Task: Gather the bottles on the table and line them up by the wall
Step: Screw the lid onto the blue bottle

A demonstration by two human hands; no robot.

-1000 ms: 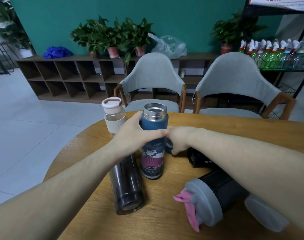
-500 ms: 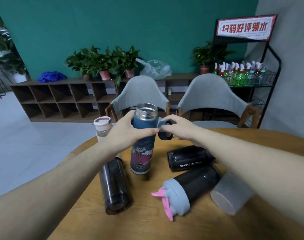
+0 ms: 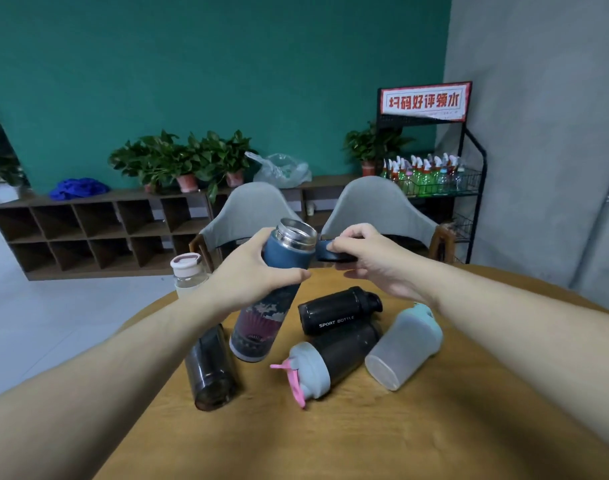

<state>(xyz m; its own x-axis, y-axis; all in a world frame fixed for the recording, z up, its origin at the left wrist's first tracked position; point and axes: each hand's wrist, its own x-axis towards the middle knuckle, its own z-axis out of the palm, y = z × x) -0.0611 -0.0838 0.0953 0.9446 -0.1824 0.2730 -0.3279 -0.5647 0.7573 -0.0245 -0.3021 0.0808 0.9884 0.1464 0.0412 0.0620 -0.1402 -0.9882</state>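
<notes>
Since a second ago my left hand [image 3: 258, 271], gripping the blue flask [image 3: 272, 292], has tilted it mid-frame; my right hand [image 3: 369, 258] pinches its dark lid [image 3: 325, 252] beside the mouth.

Landmark: low wooden cubby shelf [image 3: 98, 233] against the teal wall [image 3: 209, 71].
On its top, left: blue cloth [image 3: 78, 188].
On its top, middle: potted plants [image 3: 185, 161], clear plastic bag [image 3: 282, 169].
In front of it: two grey chairs [image 3: 251, 209].
To its right: black wire rack [image 3: 445, 181] under a red-lettered sign [image 3: 423, 101].
</notes>
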